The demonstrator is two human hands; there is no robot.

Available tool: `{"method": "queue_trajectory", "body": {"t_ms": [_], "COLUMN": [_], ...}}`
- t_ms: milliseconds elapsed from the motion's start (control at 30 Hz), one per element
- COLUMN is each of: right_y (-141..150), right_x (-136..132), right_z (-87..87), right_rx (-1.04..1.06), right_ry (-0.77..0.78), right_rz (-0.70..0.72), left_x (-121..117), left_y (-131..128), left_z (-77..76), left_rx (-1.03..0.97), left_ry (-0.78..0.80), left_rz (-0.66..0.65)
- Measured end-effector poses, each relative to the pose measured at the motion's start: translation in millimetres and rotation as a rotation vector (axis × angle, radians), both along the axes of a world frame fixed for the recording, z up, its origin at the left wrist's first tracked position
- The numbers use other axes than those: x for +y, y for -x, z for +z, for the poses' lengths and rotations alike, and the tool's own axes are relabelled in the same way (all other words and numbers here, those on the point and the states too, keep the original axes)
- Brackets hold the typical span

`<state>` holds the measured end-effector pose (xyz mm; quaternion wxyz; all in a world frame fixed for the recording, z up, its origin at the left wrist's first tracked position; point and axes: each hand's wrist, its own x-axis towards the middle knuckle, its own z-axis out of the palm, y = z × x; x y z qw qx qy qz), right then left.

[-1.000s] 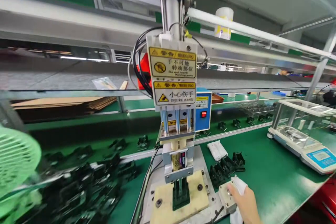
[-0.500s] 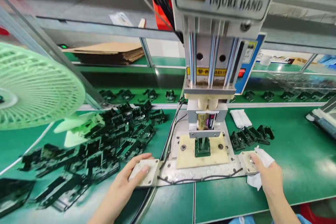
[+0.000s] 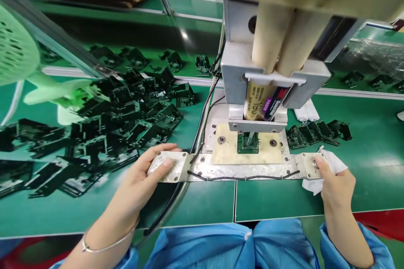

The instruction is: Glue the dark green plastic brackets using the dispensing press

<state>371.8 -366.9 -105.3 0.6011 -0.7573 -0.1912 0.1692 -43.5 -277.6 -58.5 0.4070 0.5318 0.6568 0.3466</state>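
My left hand [image 3: 154, 168] is wrapped round the left button box [image 3: 172, 167] of a bench press, thumb lying on its top. At the other end of the metal base, my right hand [image 3: 336, 178] grips the right button box [image 3: 307, 165], its thumb on the round metal button. A white cloth [image 3: 336, 162] is caught between that hand and the box. Between my hands, the press head [image 3: 257, 126] is down, its narrow tip at a dark green-black plastic part [image 3: 248, 145] on the cream fixture plate [image 3: 227, 153]. Two battery-like cylinders [image 3: 265, 100] sit in the head.
Many black plastic parts [image 3: 123, 113] lie heaped on the left, beside a green fan [image 3: 17, 46]. Several more black parts [image 3: 318, 131] and a folded white pad [image 3: 306, 111] lie at right. Black cables [image 3: 202, 130] run along the base. Parts line the rear strip.
My view has tilted down and come closer to the press; my blue clothing now shows below. Both hands stay on the button boxes, and the press head stays down at the part.
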Motion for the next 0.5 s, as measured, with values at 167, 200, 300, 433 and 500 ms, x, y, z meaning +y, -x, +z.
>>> {"method": "queue_trajectory", "body": {"t_ms": [167,200,300,433,500], "right_y": [2,2,4,6,7], "right_x": [-1,-1,0,0,0], "right_z": [3.6,4.3,6.8,10.4,11.6], "right_rx": [-0.048,-0.053,-0.040,0.013,0.034], "right_ry": [-0.023,-0.023,-0.020,-0.014,0.008], "right_rz": [0.042,0.038,0.016,-0.006,-0.027], "left_x": [-1,-1,-1,-3,-4], "left_y": [4,4,4,5,5], "left_z": [-4.2,-4.8,-6.1,-3.4,1.7], "left_rx": [-0.254,-0.265,-0.275,-0.198,-0.102], "left_ry": [0.106,0.107,0.101,0.087,0.062], "left_rz": [0.072,0.077,0.085,0.061,0.056]}}
